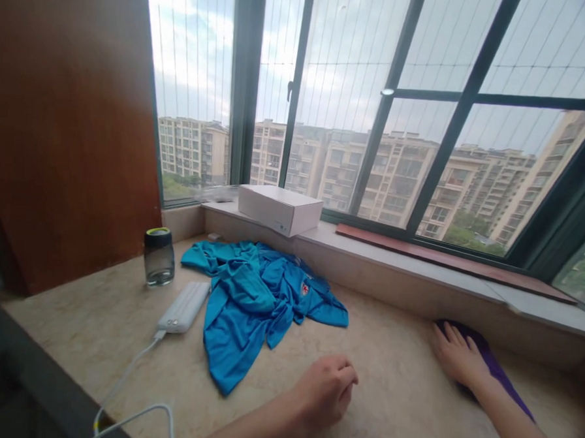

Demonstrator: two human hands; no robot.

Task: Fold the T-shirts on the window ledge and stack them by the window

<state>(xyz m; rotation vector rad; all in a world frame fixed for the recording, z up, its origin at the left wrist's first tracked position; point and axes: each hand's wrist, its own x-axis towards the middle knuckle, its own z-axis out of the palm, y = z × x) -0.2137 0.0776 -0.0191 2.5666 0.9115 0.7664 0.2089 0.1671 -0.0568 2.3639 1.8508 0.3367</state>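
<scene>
My right hand [456, 355] lies flat, fingers spread, on a dark purple cloth [502, 377] by the base of the window ledge. Part of the cloth is covered by that hand and forearm. Over the stone counter, my left hand [327, 391] is loosely curled into a fist, and nothing shows in it. A crumpled blue garment [264, 289], like a jersey with a small red and white badge, is spread out beyond my left hand, apart from it.
Left of the garment lies a white power bank [184, 308] with a white cable [135, 361] plugged in. A dark-lidded clear bottle [159, 258] stands behind it. On the ledge are a white box [279, 208] and a long reddish board [447, 261]. A wooden panel [76, 129] rises at left.
</scene>
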